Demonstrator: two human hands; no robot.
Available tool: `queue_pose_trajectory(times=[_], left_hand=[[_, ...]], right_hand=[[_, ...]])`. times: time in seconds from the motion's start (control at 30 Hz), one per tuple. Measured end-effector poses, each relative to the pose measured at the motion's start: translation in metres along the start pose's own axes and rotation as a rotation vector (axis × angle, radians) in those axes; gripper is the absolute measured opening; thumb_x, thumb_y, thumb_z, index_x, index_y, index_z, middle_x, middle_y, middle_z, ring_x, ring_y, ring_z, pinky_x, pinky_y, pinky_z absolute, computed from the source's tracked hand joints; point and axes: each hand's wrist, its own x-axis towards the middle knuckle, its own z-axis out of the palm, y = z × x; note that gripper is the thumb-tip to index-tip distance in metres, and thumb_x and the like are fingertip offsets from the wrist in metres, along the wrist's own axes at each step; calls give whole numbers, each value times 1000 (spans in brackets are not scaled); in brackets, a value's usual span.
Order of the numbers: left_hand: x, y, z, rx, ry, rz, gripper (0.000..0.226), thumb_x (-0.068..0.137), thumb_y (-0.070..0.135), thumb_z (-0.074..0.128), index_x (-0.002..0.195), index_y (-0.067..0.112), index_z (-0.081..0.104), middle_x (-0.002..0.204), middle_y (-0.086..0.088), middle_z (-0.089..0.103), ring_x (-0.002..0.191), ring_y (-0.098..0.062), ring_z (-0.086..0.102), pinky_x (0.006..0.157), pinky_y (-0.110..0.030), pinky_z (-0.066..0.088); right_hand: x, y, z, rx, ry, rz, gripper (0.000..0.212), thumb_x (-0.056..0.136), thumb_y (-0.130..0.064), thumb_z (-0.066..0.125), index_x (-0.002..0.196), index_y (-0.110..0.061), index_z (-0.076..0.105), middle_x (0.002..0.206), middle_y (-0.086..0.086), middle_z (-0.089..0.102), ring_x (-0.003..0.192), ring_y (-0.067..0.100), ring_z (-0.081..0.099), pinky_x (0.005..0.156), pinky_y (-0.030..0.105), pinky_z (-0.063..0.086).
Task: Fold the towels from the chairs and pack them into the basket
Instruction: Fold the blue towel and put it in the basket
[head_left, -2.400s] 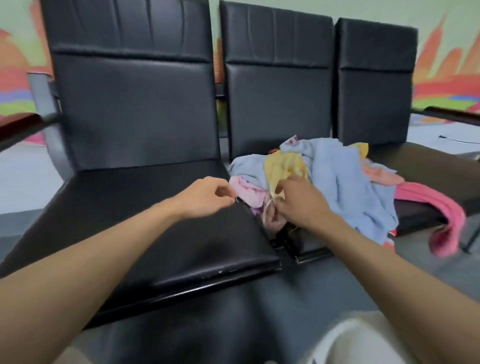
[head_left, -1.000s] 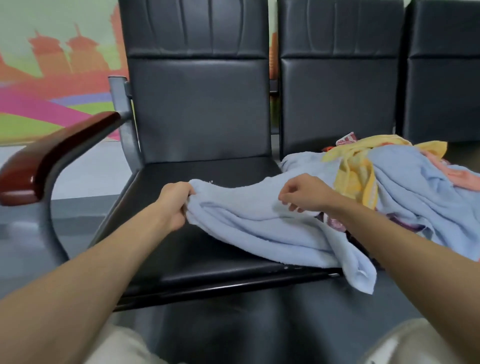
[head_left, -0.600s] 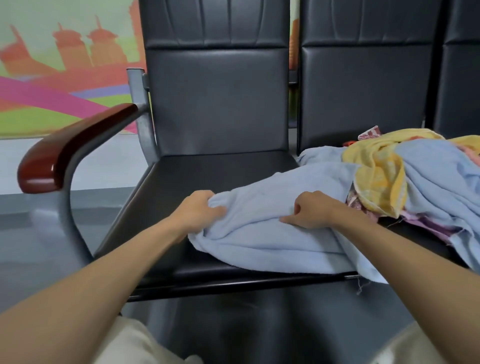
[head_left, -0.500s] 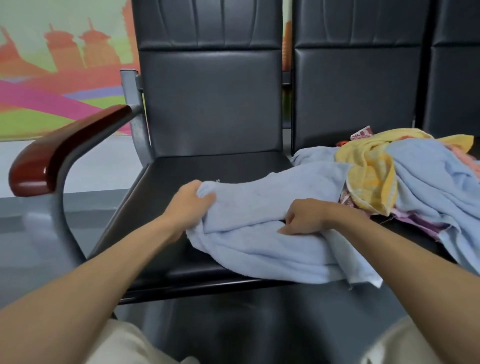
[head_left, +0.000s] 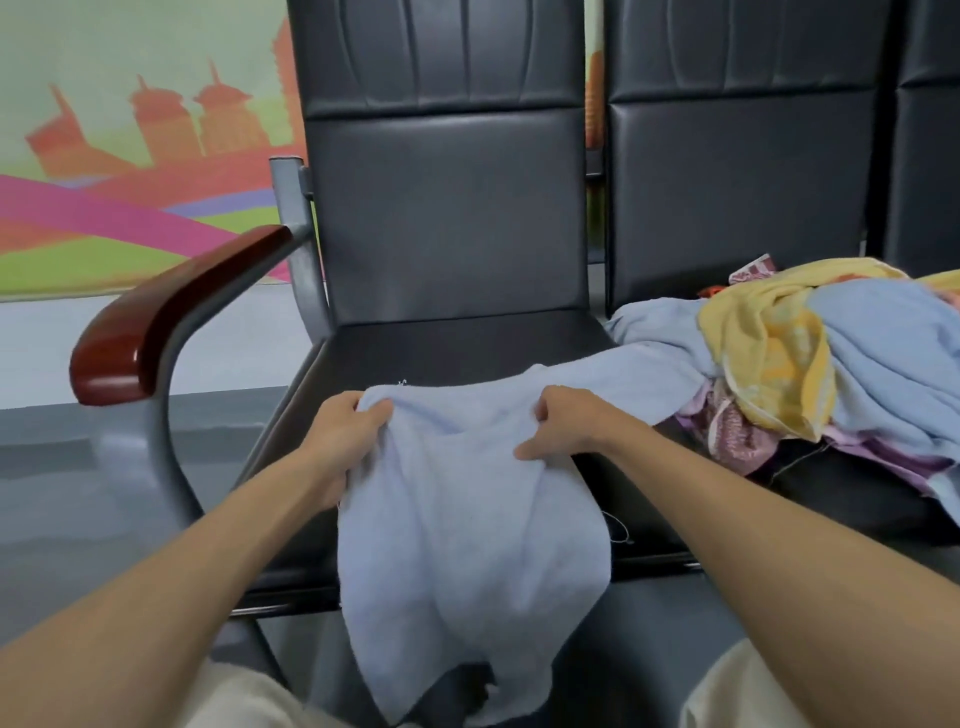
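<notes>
- While my left hand (head_left: 344, 440) grips the light blue towel (head_left: 467, 545) at its top left corner, my right hand (head_left: 570, 427) pinches the top edge, centre frame.
- Towel hangs over the front of the black chair seat (head_left: 467, 347), down to lower centre.
- Towel pile (head_left: 831, 364) sits on the next seat (head_left: 857, 506), right edge.

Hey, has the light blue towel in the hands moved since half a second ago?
Yes. The towel was bunched on the seat; now it hangs down over the seat's front edge, toward the person.
</notes>
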Motion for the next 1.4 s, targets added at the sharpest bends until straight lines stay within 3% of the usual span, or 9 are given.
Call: queue_pose_trajectory(times=[0.13, 0.33, 0.63, 0.77, 0.9, 1.0, 1.13, 1.2, 1.4], left_hand=[[-1, -4, -8, 41, -69, -13, 28, 99, 22, 49, 102, 0, 66, 101, -15, 69, 82, -26, 63, 72, -33, 48], [-5, -4, -5, 360, -49, 197, 32, 96, 30, 48, 73, 8, 47, 75, -7, 52, 69, -18, 45, 64, -32, 34], [-17, 18, 12, 4, -187, -15, 29, 94, 21, 48, 108, 2, 65, 111, -14, 69, 102, -30, 66, 95, -44, 51], [-20, 27, 11, -135, -250, -80, 27, 88, 9, 40, 103, 4, 62, 107, -12, 66, 101, -29, 62, 88, -38, 49], [-14, 25, 4, 63, -214, 22, 26, 88, -8, 43, 99, -4, 66, 105, -22, 68, 101, -37, 64, 93, -47, 52], [-7, 21, 2, 178, -126, 60, 12, 91, 5, 62, 98, -3, 68, 100, -17, 68, 90, -31, 65, 84, -44, 53], [-4, 18, 4, 429, -122, 66, 38, 90, 36, 64, 75, 1, 62, 84, -12, 63, 78, -26, 59, 70, -36, 46], [-7, 18, 3, 512, -109, 79, 46, 92, 45, 58, 75, 2, 61, 85, -12, 62, 76, -25, 56, 69, -33, 42], [-11, 21, -5, 13, -78, 81, 16, 85, 27, 73, 93, 14, 71, 94, -2, 67, 84, -19, 61, 64, -27, 47]], right_hand=[[-8, -9, -6, -79, -229, 6, 78, 80, -41, 73, 144, -22, 33, 138, -1, 44, 114, 23, 50, 84, 31, 45], [-18, 10, -16, -198, -96, 174, 38, 74, -36, 80, 77, -11, 52, 68, 1, 59, 60, 13, 58, 56, 24, 44], [-36, 44, -24, -226, -52, 227, 32, 87, -33, 63, 72, -10, 47, 72, 4, 55, 56, 16, 51, 60, 26, 46], [-46, 51, -30, 514, 19, 237, 21, 99, -29, 42, 90, -12, 52, 90, 7, 61, 78, 22, 58, 75, 34, 53], [-45, 59, -48, 1101, 290, 206, 23, 100, -24, 40, 110, -14, 58, 107, 5, 63, 98, 24, 58, 81, 36, 49], [-46, 65, -58, 1186, 517, 167, 17, 99, -20, 45, 89, -14, 57, 99, 4, 59, 93, 20, 54, 77, 33, 45], [-44, 70, -61, 1094, 707, 150, 20, 99, -22, 45, 114, -17, 57, 108, 0, 54, 94, 13, 50, 65, 22, 42], [-43, 68, -62, 1059, 723, 99, 23, 98, -18, 43, 105, -16, 64, 107, -3, 56, 88, 7, 49, 70, 22, 43], [-52, 67, -62, 1048, 558, -62, 11, 85, -11, 66, 90, -21, 69, 93, -9, 63, 88, 8, 58, 82, 26, 49]])
